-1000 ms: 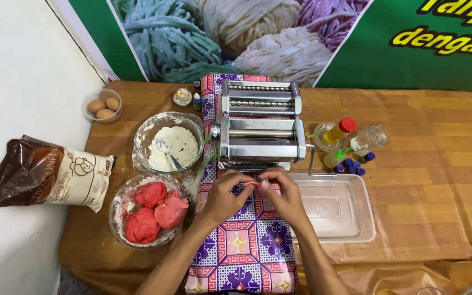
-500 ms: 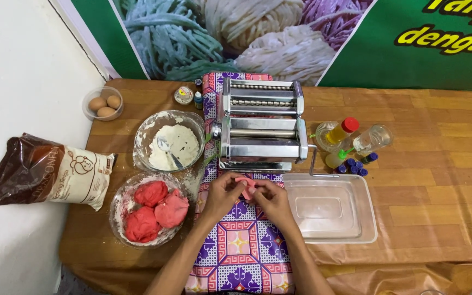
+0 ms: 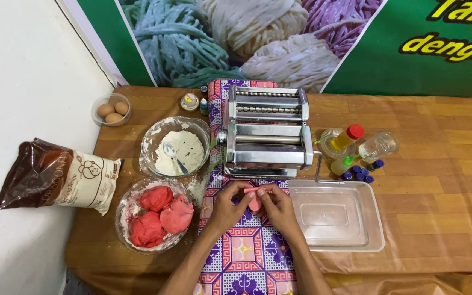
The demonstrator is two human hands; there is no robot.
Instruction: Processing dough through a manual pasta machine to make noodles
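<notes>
Pinching pink dough before the pasta machine (image 3: 267, 134)
Left hand (image 3: 229, 206) and right hand (image 3: 276, 207) both gripped the dough piece (image 3: 255, 200); uneven squeezing might have torn it.

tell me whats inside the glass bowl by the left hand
The glass bowl holds four red dough lumps. What lies beneath them cannot be seen.
</notes>
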